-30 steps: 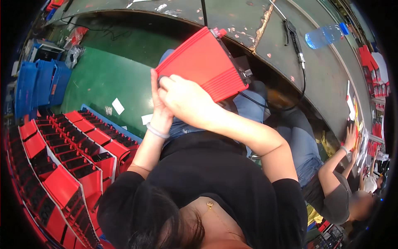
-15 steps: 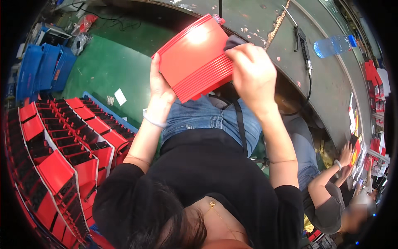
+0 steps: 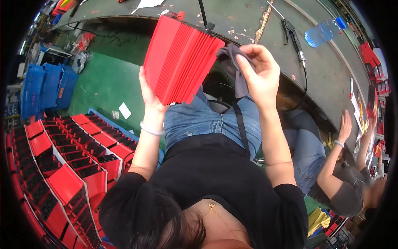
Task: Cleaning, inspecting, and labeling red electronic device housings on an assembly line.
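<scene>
My left hand [image 3: 151,93] grips a red ribbed metal housing [image 3: 176,58] by its lower left edge and holds it up above my lap. The housing is tilted, and its finned side faces me. A small red knob or terminal shows on its top edge. In my right hand [image 3: 261,70], pinched between thumb and fingers, hangs a dark grey cloth [image 3: 235,68]. The cloth is just right of the housing, close to its finned edge; I cannot tell whether the two touch.
Rows of red and black units [image 3: 66,182] stand at the left. Blue bins [image 3: 43,89] lie beyond them on the green floor. The workbench [image 3: 265,54] carries an air blow gun [image 3: 293,37] with a hose and a plastic bottle [image 3: 321,34]. A co-worker [image 3: 344,182] sits at the right.
The housing has turned so its ribbed side shows more, and it has shifted left. My right hand has drawn the cloth off its surface, and more of the cloth hangs free.
</scene>
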Action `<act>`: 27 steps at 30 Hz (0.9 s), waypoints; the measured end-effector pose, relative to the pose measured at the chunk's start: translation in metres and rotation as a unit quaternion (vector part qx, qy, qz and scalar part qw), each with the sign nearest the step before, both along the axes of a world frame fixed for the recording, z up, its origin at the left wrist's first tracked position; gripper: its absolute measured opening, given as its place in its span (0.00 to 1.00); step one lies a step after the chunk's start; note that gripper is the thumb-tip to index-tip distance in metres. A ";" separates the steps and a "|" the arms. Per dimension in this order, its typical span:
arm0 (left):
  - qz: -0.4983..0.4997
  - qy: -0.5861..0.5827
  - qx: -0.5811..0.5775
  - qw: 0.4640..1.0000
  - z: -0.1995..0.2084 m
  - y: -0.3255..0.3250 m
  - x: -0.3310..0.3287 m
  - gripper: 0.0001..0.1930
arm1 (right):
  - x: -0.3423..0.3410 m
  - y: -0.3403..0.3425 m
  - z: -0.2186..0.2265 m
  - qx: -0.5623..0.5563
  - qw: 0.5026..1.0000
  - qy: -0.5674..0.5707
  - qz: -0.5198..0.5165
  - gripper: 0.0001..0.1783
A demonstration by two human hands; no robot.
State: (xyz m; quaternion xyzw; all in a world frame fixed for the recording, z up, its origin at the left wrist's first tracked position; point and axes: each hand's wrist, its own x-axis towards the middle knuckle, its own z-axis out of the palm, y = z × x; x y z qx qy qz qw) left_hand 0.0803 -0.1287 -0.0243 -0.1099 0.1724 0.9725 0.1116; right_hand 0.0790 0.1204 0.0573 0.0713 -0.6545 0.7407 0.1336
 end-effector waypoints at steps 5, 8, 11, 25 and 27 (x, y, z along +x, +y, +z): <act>0.031 -0.033 0.000 0.999 0.016 0.013 0.003 0.30 | -0.026 -0.006 0.002 0.173 0.975 0.104 -0.090 0.06; -0.011 0.033 0.068 0.997 0.018 0.013 0.005 0.28 | -0.035 -0.005 0.006 0.260 0.945 0.145 -0.135 0.06; 0.009 0.050 0.056 0.997 0.021 0.019 0.007 0.27 | -0.044 -0.001 0.002 0.344 0.913 0.151 -0.160 0.07; 0.065 0.079 0.050 0.993 0.017 0.006 0.003 0.28 | 0.026 -0.017 -0.029 0.157 0.980 -0.054 0.107 0.06; 0.062 0.099 0.051 0.992 0.019 0.007 0.007 0.28 | 0.006 -0.007 -0.019 0.067 0.997 -0.001 0.023 0.06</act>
